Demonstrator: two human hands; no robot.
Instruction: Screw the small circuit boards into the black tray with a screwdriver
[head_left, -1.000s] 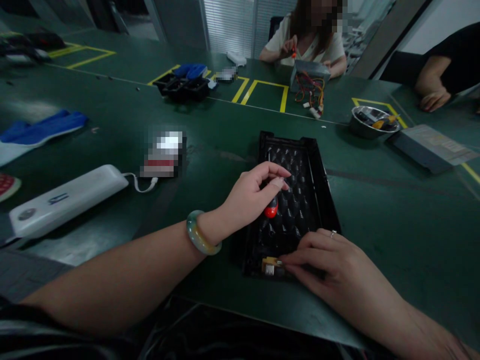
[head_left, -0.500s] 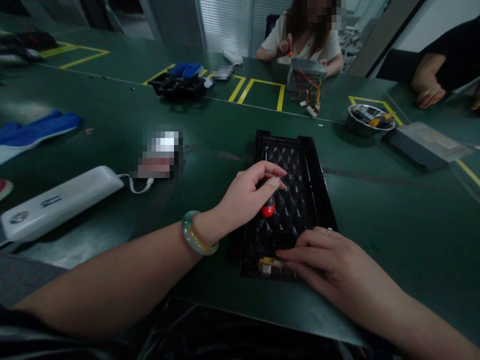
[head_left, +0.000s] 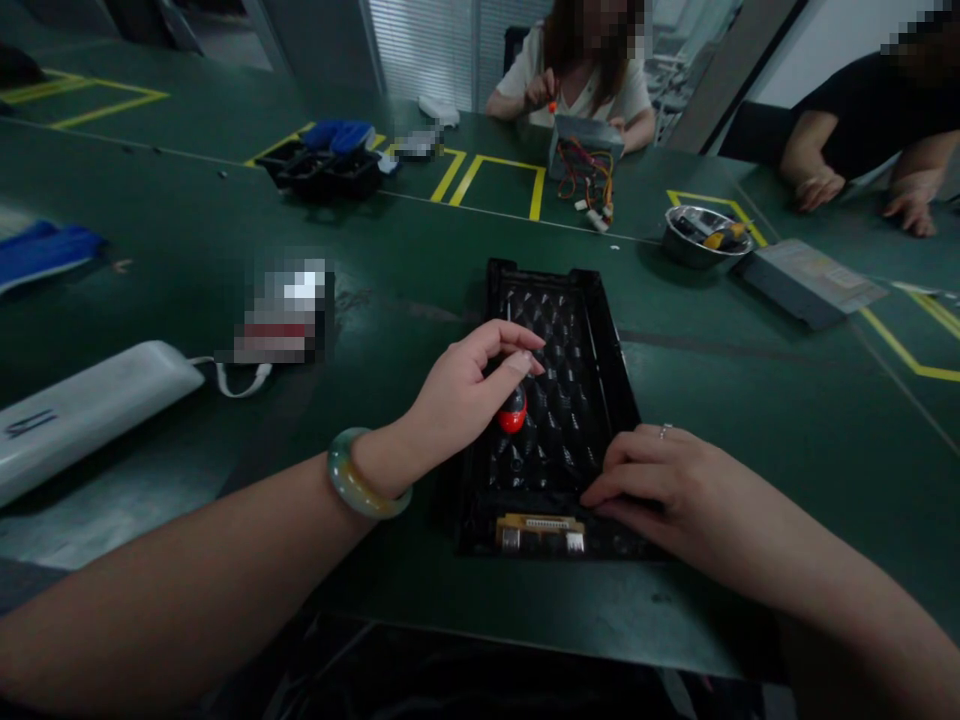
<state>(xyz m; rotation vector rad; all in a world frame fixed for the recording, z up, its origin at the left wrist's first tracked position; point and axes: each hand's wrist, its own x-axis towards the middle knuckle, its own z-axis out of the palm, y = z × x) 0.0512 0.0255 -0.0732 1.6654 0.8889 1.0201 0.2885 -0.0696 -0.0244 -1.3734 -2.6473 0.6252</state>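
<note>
A black plastic panel (head_left: 611,370) with a dimpled inside lies lengthwise before me. In it is a screwdriver (head_left: 513,415) with a red and black handle, its middle covered by my left hand (head_left: 472,385). That hand hovers over the panel with loosely curved fingers and does not appear to grip the screwdriver. A small yellowish circuit board (head_left: 538,523) with metal USB-type ports sits at the panel's near end. My right hand (head_left: 660,490) is at the near right corner, thumb and fingers pinched together just right of the board; anything between the fingertips is hidden.
Left are a white power bank-like case (head_left: 97,400) with a cable and a blurred-out device (head_left: 281,320). Further off stand a black tray (head_left: 322,175), a metal bowl (head_left: 701,245) of tools and a grey metal box (head_left: 810,285). Two people sit opposite, one holding a wired metal box (head_left: 585,140).
My right fingers have moved off the circuit board to its right, uncovering the board. The view has turned slightly right. My left hand keeps its place over the screwdriver.
</note>
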